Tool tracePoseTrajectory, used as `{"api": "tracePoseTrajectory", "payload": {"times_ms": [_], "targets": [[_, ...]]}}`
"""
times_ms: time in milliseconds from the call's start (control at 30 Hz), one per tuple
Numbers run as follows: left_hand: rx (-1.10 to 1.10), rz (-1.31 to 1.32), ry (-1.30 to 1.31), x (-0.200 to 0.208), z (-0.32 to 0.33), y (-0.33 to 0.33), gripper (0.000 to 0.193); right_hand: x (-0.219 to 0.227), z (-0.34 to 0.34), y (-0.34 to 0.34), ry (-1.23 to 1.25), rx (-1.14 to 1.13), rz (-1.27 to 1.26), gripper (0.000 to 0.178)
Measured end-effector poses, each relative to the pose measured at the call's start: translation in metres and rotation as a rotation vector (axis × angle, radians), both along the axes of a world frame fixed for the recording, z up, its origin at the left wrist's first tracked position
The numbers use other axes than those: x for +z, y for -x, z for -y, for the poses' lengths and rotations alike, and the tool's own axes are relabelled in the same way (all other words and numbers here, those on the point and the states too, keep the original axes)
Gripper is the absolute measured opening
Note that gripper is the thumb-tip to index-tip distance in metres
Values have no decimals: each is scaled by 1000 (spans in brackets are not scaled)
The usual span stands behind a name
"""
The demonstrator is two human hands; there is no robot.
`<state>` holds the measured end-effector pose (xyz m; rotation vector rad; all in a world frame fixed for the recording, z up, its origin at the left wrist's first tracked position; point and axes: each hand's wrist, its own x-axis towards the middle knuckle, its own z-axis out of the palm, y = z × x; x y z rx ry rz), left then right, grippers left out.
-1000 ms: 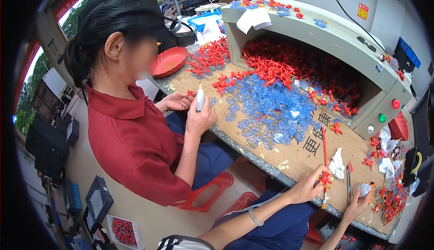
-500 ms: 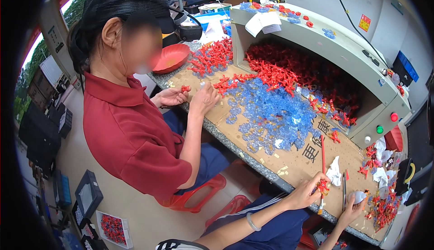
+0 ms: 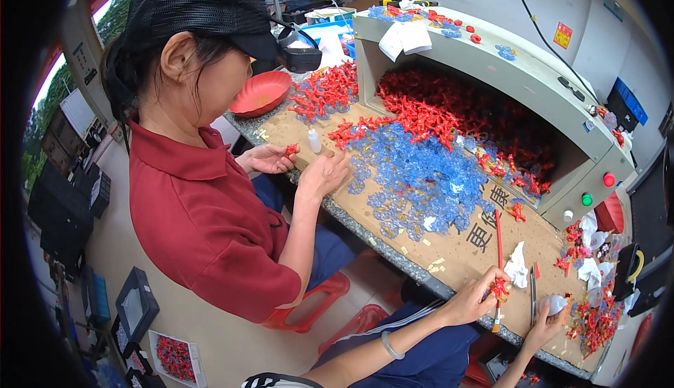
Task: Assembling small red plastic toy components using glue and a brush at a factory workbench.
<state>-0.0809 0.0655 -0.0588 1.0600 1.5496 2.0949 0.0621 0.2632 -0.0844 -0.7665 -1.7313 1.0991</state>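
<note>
My left hand [image 3: 479,299] comes in over the table's front edge, fingers closed on a small red plastic piece [image 3: 499,289]. A red-handled brush [image 3: 499,237] runs under or through these fingers, bristles toward the edge; whether I grip it, I cannot tell. To the right, my right hand [image 3: 545,329] is wrapped round a rounded, whitish translucent bottle [image 3: 555,305]. Between the hands lie slim tweezers [image 3: 533,286] and a crumpled white tissue [image 3: 517,265]. Red branching pieces [image 3: 597,326] are heaped right beside my right hand.
A co-worker in a dark red shirt [image 3: 203,212] sits at left, holding a red piece [image 3: 291,150]; a small white bottle [image 3: 314,140] stands near. Clear blue pieces [image 3: 428,177] cover the middle. Behind is a grey box-shaped machine [image 3: 597,170], its opening full of red pieces.
The co-worker has let go of the small white bottle, which now stands on the table, and that hand has moved slightly toward the blue pieces. My hands have hardly moved.
</note>
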Motion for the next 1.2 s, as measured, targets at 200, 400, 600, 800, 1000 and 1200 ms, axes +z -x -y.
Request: {"api": "tracePoseTrajectory", "payload": {"times_ms": [200, 400, 600, 800, 1000, 1200], "targets": [[-117, 85, 170, 8, 7, 4, 38, 0, -2, -1, -10, -6, 20, 41], [-71, 69, 102, 8, 6, 2, 38, 2, 0, 0, -16, -17, 23, 43], [-101, 106, 154, 23, 13, 3, 38, 5, 1, 0, 7, -3, 17, 45], [-52, 92, 114, 19, 10, 0, 37, 4, 4, 1, 13, 11, -20, 42], [-127, 186, 216, 30, 14, 6, 32, -1, -5, -1, -2, 71, -25, 35], [-112, 244, 157, 23, 7, 6, 34, 1, 1, -1, 19, 27, -38, 36]]}}
